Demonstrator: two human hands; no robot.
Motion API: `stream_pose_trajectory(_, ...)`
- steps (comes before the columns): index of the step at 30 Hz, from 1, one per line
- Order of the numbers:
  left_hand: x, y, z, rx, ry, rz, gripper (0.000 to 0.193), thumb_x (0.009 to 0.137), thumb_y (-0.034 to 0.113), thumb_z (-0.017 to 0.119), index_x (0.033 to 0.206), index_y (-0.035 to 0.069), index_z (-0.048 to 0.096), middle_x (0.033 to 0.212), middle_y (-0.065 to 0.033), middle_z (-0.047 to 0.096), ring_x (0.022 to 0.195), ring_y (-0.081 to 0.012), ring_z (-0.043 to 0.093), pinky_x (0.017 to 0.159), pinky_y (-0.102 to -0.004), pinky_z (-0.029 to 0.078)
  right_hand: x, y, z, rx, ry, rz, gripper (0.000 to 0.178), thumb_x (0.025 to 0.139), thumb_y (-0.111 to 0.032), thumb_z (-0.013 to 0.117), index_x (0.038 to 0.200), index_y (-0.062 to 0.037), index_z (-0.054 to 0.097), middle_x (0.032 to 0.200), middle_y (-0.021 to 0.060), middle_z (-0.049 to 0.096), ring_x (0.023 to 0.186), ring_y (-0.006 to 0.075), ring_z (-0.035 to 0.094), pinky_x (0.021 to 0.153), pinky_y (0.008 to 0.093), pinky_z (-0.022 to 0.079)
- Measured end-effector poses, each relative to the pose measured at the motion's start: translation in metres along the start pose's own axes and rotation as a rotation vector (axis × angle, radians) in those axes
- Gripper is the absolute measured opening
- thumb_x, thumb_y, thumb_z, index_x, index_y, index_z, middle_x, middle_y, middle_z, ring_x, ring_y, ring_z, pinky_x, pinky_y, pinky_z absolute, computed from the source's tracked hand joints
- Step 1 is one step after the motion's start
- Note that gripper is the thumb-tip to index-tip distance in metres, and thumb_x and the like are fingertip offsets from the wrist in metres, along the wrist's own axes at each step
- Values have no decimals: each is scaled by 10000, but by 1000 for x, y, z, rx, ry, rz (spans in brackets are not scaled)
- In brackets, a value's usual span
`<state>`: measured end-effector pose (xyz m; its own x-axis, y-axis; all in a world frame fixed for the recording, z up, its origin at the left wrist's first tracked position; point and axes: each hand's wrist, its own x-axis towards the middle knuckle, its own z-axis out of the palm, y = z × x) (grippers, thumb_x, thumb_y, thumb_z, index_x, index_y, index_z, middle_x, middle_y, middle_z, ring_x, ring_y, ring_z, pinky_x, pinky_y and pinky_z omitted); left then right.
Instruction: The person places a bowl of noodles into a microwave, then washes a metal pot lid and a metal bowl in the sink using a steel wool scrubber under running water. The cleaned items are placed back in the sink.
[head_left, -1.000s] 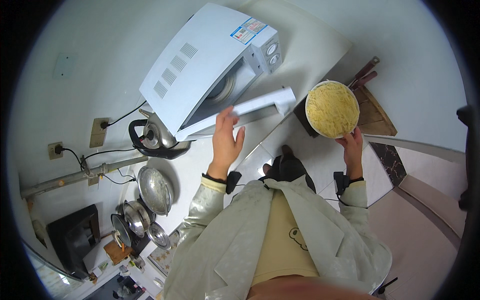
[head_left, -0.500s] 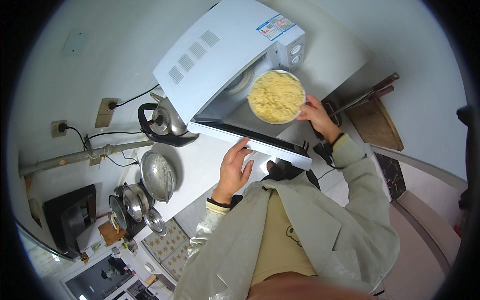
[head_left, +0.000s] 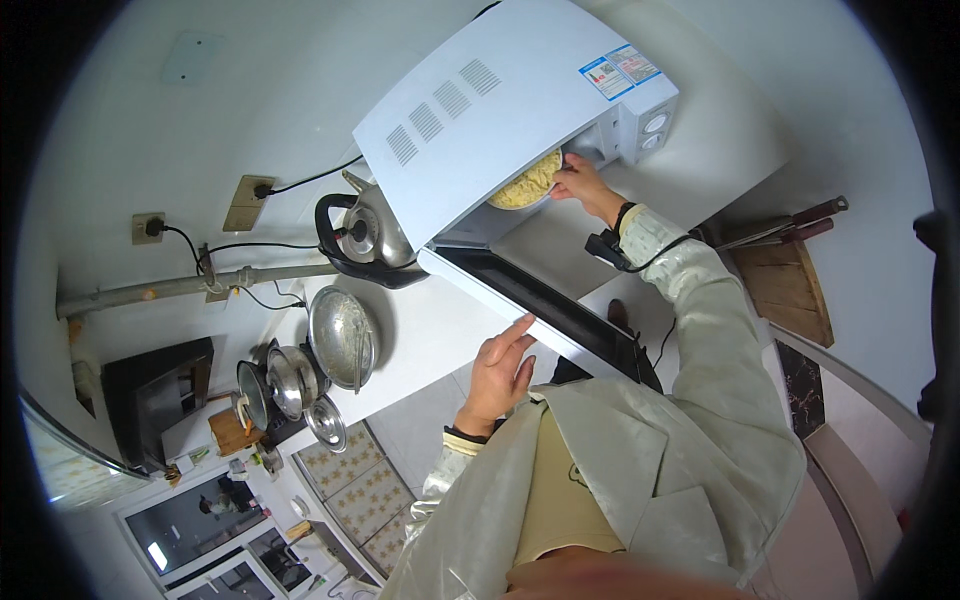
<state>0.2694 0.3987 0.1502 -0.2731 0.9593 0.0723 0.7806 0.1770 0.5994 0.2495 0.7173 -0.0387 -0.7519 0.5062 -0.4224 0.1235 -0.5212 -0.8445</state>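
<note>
A white microwave oven (head_left: 500, 95) stands on the counter with its door (head_left: 540, 310) swung open. My right hand (head_left: 588, 188) grips the near right rim of a white bowl (head_left: 522, 204), which is partly inside the oven. Pale yellow, crumbly or noodle-like food (head_left: 530, 184) fills the bowl; the oven's top hides its far part. My left hand (head_left: 498, 375) has its fingers stretched out, with the fingertips against the outer edge of the open door.
A kettle (head_left: 375, 230) with a black handle stands close to the oven's left side. Farther left are a large metal bowl (head_left: 340, 335), pots (head_left: 290, 380) and a lid (head_left: 326, 422). Cords run to wall sockets (head_left: 245, 203). Long-handled tools (head_left: 800, 220) and a wooden board (head_left: 785, 285) are at the right.
My right hand has carried the bowl from in front of the opening partway into the microwave. The left hand stays at the door, and the whole view has shifted.
</note>
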Motion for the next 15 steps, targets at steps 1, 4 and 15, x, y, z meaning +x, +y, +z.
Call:
stream_pose_trajectory(1,-1,0,0,-13,-11,-13,277,727,-26,652,1003,-14,631,1315,-134,524,1108,-294,560,895,-353,466,6,2,3,7,8,14,296,831,-75,569,1113,-12,501,945,98,583,734,177,632,656,298,576)
stream_pose_trajectory(4,-3,1,1,-10,-15,-42,252,736,-34,644,987,-20,635,1310,-133,525,1120,-293,554,903,-351,466,21,9,11,19,47,34,308,824,-53,570,1121,-7,502,954,108,588,732,185,640,648,302,583)
stream_pose_trajectory(15,9,3,3,-9,-21,-38,227,750,-43,630,976,-28,633,1303,-142,524,1160,-304,532,932,-361,467,48,16,12,40,110,21,339,835,-17,585,1171,9,544,1007,127,621,810,206,658,711,312,581)
